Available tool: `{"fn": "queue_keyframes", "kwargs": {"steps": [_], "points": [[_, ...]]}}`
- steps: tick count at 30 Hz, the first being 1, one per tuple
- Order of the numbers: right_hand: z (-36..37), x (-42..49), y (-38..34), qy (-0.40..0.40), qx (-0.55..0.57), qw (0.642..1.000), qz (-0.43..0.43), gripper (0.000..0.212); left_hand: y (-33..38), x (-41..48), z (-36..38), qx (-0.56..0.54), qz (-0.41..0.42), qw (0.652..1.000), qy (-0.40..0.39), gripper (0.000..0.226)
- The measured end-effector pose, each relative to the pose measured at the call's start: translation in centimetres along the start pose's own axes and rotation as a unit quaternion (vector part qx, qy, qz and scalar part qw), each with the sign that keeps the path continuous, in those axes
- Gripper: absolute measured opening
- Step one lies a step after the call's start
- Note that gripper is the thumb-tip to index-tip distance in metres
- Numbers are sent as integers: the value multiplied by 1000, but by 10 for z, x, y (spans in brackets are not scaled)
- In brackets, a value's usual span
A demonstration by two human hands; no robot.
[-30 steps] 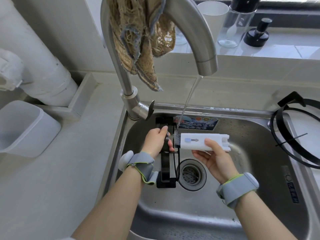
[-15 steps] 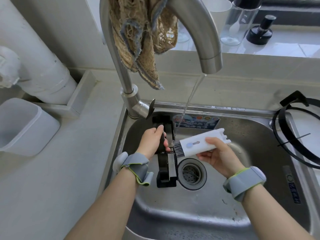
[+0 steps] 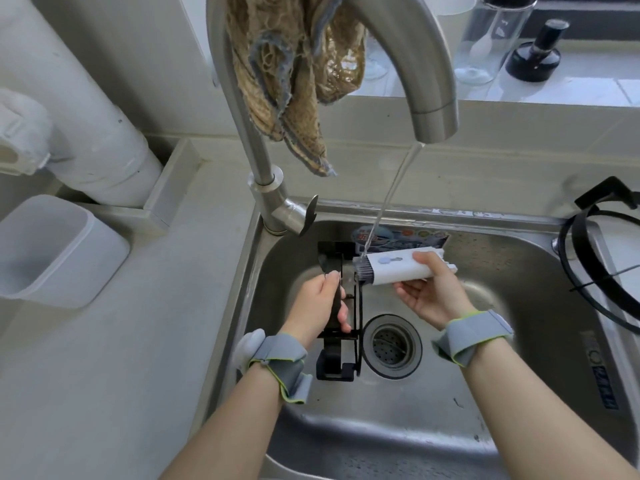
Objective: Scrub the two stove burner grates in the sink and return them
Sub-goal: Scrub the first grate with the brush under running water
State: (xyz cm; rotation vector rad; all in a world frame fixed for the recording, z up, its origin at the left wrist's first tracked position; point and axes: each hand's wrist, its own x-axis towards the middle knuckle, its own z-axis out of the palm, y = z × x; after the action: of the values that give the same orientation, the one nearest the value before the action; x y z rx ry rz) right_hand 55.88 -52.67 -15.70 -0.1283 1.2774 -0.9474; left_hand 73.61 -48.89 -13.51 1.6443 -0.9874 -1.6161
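A black burner grate [image 3: 334,358] stands on edge in the steel sink [image 3: 519,393], just left of the drain [image 3: 393,346]. My left hand [image 3: 320,308] grips its upright bar. My right hand [image 3: 431,291] holds a white scrub brush [image 3: 398,270] level, its dark bristles against the grate's upper part. Water runs from the faucet [image 3: 415,71] onto the bristle end. A second black grate [image 3: 602,268] lies on the counter at the sink's right edge.
A worn brown cloth [image 3: 294,74] hangs over the faucet neck. A white plastic bin [image 3: 52,251] sits on the left counter beside a white pipe [image 3: 86,109]. A glass jar [image 3: 491,39] and a black bottle [image 3: 535,53] stand on the sill.
The brush has risen from its downward tilt to level, with its bristles back under the stream. My left hand slid lower on the grate bar.
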Motion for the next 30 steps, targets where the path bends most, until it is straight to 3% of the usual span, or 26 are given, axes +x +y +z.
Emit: {"fn": "queue_keyframes", "kwargs": {"steps": [9,12,17,21,26,30], "points": [[27,17,17,43,82,996,-14,12,-16,-15,-13,-57,-1,998,14,38],[18,20,29,79,151,985,-17,21,-24,-21,-18,-74,-8,997,5,38],[3,8,41,57,236,968,62,31,-23,-21,-24,-112,-16,993,41,31],[10,-1,46,-2,175,981,81,26,-23,-15,-29,-112,-51,988,98,20],[11,-6,48,-27,140,988,59,19,-36,-12,-40,30,-16,990,134,32],[1,-9,42,48,-82,991,-97,14,-39,-16,-42,68,-5,986,155,39]]}}
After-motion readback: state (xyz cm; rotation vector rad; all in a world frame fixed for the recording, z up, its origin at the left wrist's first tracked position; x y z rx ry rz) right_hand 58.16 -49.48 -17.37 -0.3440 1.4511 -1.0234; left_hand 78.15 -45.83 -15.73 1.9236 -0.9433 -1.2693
